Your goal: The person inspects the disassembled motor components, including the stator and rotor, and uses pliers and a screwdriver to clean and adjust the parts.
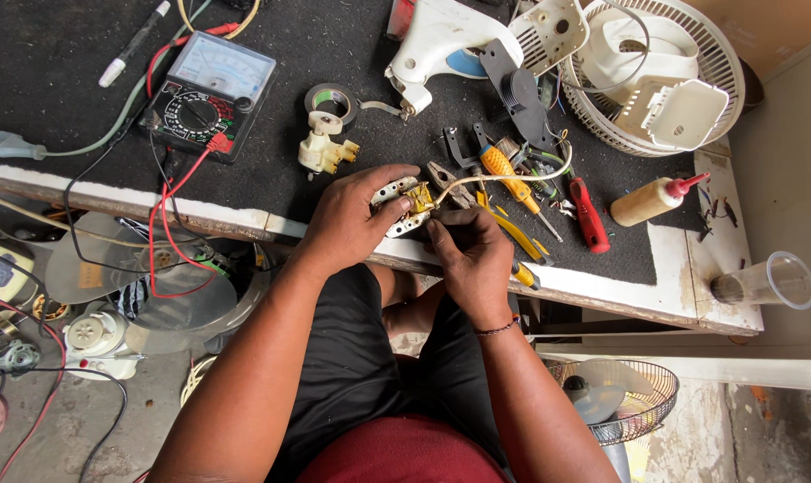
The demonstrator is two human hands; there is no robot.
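My left hand (pixel 352 219) grips a small cream and yellow electrical part (pixel 405 204) at the front edge of the black workbench mat (pixel 271 170). My right hand (pixel 468 250) pinches the same part from the right, fingertips on its yellow side. A cream wire (pixel 522 177) curves from the part toward the fan pieces at the back. Pliers (pixel 443 177) lie just beyond my fingers.
An analog multimeter (pixel 207 94) with red and black leads sits at left, a tape roll (pixel 331 100) and small cream motor part (pixel 323 150) nearby. Screwdrivers (pixel 513 183), a red-handled tool (pixel 589 215), a glue bottle (pixel 651 199), a fan grille (pixel 656 72), a plastic cup (pixel 768 282).
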